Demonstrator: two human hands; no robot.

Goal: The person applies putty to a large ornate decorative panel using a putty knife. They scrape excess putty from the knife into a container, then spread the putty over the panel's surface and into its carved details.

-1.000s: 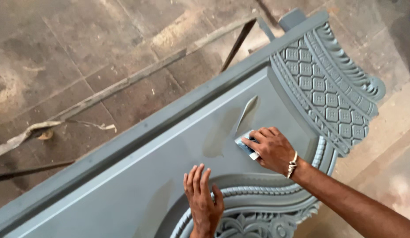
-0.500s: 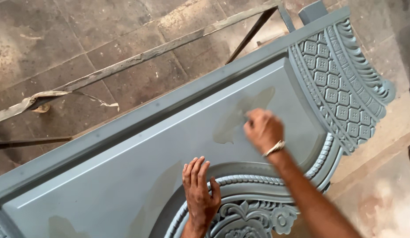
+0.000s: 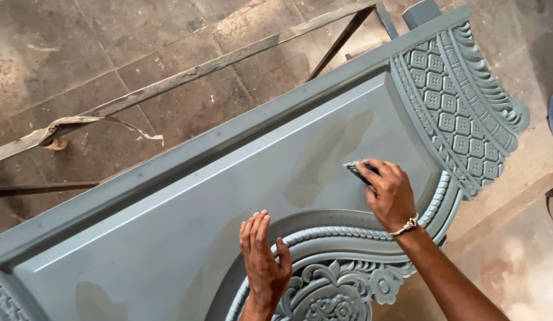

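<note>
Under your right hand (image 3: 390, 191), fingers pinch what looks like sandpaper (image 3: 358, 172) against the grey panel (image 3: 229, 196); your left hand (image 3: 263, 261), open and flat, steadies it.

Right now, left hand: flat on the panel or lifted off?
Flat. The left hand lies palm down, fingers stretched out on the grey panel beside the carved rope border.

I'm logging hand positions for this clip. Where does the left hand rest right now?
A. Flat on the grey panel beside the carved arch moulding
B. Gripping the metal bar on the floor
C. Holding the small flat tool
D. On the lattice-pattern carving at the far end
A: the left hand lies open and flat on the grey panel by the carved arch moulding, while the right hand presses the small flat tool to the panel.
</note>
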